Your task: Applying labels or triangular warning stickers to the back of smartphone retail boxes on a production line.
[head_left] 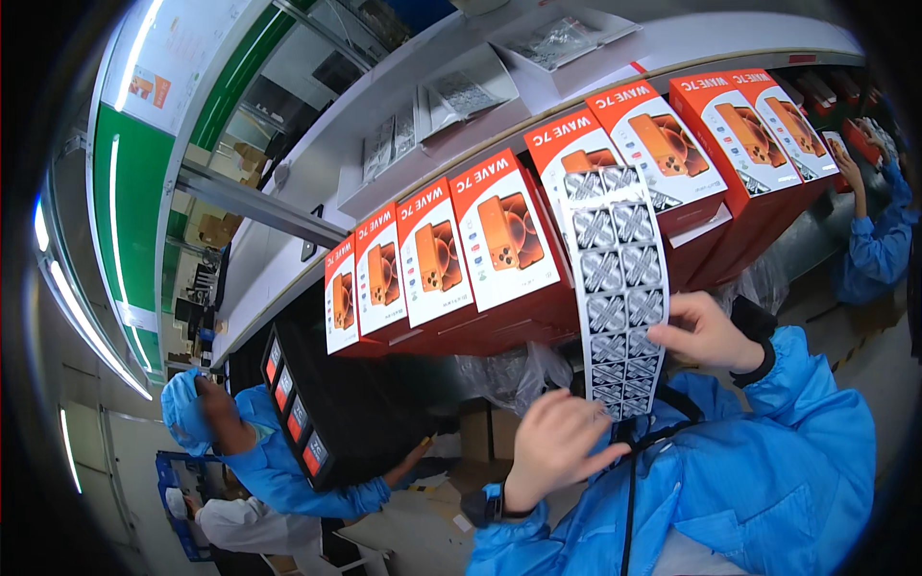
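A long sheet of silver-and-black patterned stickers (622,278) stands tilted in front of me, its upper end overlapping a row of boxes. My right hand (706,331) grips its right edge, with the thumb on the printed face. Beside the sheet's lower left corner is my left hand (557,446). Its fingertips reach that corner, while the thumb is spread apart below the sheet. Behind the sheet, white-and-orange phone boxes (504,230) with red sides stand in a row along the bench. The sheet partly hides one box (573,144).
Open white trays (471,91) with more sticker sheets sit on the bench shelf (317,178). At left, a person in blue (288,461) is beside a black crate (336,403) with boxes in it. Another blue-sleeved person (879,245) works at far right. Clear plastic (519,374) hangs below the boxes.
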A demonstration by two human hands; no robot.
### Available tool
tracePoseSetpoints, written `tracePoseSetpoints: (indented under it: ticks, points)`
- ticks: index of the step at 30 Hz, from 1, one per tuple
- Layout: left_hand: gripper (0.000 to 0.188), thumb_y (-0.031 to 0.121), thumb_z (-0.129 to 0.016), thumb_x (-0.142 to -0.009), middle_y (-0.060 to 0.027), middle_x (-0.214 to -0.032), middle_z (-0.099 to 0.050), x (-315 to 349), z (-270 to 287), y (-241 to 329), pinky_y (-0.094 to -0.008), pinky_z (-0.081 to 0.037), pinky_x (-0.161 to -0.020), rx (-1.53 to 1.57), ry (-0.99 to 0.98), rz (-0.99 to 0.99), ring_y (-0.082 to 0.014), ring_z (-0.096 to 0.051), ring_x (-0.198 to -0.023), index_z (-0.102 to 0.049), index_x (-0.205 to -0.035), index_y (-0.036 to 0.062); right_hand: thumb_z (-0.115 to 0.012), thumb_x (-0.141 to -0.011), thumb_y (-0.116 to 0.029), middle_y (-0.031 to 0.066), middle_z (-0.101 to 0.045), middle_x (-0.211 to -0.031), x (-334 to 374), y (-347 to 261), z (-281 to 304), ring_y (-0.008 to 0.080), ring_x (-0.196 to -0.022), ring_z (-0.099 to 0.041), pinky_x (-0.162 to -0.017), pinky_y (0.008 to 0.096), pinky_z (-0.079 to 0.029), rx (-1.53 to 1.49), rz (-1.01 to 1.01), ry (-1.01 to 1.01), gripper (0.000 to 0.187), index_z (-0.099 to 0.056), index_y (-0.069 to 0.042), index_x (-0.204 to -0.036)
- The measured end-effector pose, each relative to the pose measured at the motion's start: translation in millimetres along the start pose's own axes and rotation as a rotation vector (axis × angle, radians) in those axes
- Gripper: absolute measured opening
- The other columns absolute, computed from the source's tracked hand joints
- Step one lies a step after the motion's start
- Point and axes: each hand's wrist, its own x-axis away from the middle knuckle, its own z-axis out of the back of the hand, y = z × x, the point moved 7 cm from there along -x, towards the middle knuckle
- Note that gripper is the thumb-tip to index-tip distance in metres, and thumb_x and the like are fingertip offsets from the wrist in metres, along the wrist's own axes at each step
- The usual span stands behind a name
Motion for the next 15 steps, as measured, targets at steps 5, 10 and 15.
tracePoseSetpoints:
  ticks: [5, 10, 15]
  points:
    - [0.032, 0.018, -0.058, -0.088, -0.013, -0.095, -0.06, 16.7, -14.0, -61.3, -0.0282, -0.046, -0.073, 0.659, 0.492, 0.68, -0.0165, -0.056, -0.086, -0.051, -0.112, -0.0025, -0.062, -0.083, -0.013, 0.0183, -0.065, -0.084, 13.4, 20.1, -31.4, 0.0281, -0.075, -0.064, -0.066, 0.0314, -0.048, 0.42, 0.116, -0.212, 0.019, -0.063, 0.003, -0.093]
    - [0.016, 0.011, -0.055, -0.091, -0.0068, -0.083, -0.062, 15.5, -38.4, -62.9, -0.0197, -0.042, -0.063, 0.901, 0.543, 0.76, -0.006, -0.053, -0.072, -0.055, -0.099, -0.0036, -0.062, -0.084, -0.015, 0.0169, -0.065, -0.092, 13.5, 30.5, -33.3, 0.026, -0.084, -0.064, -0.072, 0.0314, -0.049, 0.463, 0.135, -0.271, 0.022, -0.062, 0.002, -0.098]
    - [0.014, 0.007, -0.057, -0.09, -0.0064, -0.088, -0.063, 28.4, -59.6, -42.6, -0.0208, -0.047, -0.069, 1.051, 0.447, 0.761, -0.0079, -0.059, -0.077, -0.056, -0.097, -0.005, -0.061, -0.087, -0.019, 0.0078, -0.056, -0.074, -9.4, 2.3, -14.3, 0.0118, -0.064, -0.05, -0.057, 0.028, -0.041, 0.348, 0.045, -0.133, 0.021, -0.058, 0.002, -0.088]
